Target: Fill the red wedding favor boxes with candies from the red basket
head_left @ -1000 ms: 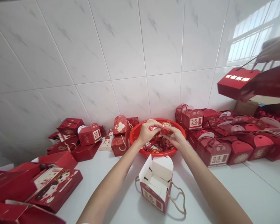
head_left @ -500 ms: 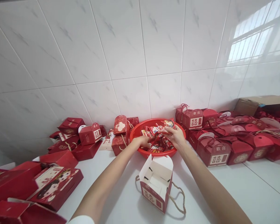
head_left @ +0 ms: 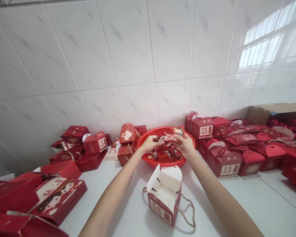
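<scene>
A red basket (head_left: 153, 162) of wrapped candies (head_left: 174, 152) stands against the wall. Over its left part, my left hand (head_left: 149, 144) pinches a small wrapped candy (head_left: 161, 140). My right hand (head_left: 185, 144), above the basket's right side, is closed on several wrapped candies, among them a larger red packet (head_left: 179, 131). Both hands are near each other, with candies between them. Just in front of the basket, a red and white gift box (head_left: 160, 210) stands with its top open, its inside bare and its rope handles lying out to the sides.
Red gift boxes (head_left: 61, 197) are heaped on the left. Rows of closed red boxes (head_left: 230, 161) fill the right side, with a cardboard carton (head_left: 259, 114) behind. Small boxes (head_left: 127, 133) stand left of the basket, and a tiled wall (head_left: 138, 49) rises behind.
My left hand has lifted from among the candies in the basket and now holds one near my right hand. My right hand still holds its candies. The view has shifted slightly.
</scene>
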A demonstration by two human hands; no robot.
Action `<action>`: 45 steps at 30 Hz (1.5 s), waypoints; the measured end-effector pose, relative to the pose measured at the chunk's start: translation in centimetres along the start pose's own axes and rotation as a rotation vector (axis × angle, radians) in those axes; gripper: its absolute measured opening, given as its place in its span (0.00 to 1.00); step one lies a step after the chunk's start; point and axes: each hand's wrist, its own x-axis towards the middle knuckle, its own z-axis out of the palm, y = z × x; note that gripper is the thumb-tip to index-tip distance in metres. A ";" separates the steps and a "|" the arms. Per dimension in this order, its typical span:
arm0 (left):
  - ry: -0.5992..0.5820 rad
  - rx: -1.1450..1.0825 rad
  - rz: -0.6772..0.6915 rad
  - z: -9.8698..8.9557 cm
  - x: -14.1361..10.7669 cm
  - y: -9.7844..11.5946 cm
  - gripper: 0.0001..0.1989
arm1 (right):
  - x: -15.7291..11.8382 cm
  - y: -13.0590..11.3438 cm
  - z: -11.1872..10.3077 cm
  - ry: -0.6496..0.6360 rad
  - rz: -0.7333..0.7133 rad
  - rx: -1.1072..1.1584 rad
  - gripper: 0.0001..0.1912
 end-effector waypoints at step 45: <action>-0.578 0.639 -0.043 -2.7 -14.4 9.8 0.28 | -10.3 -10.2 3.6 -0.750 -0.183 -1.017 0.19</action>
